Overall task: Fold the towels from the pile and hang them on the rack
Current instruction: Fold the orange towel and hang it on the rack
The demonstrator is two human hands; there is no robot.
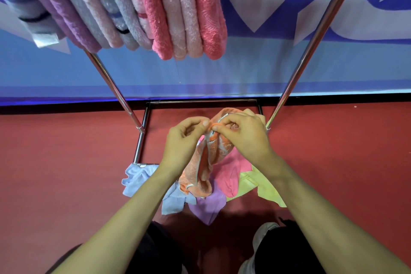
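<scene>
Red floor [66,162], left hand [184,140], right hand [242,135] both pinching orange towel [206,162], pile [209,207] half-hidden

Orange patterned towel [203,162]; red floor [66,162].

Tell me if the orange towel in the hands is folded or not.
Not folded. The orange towel hangs crumpled, its top edge pinched by the left hand and right hand.
</scene>
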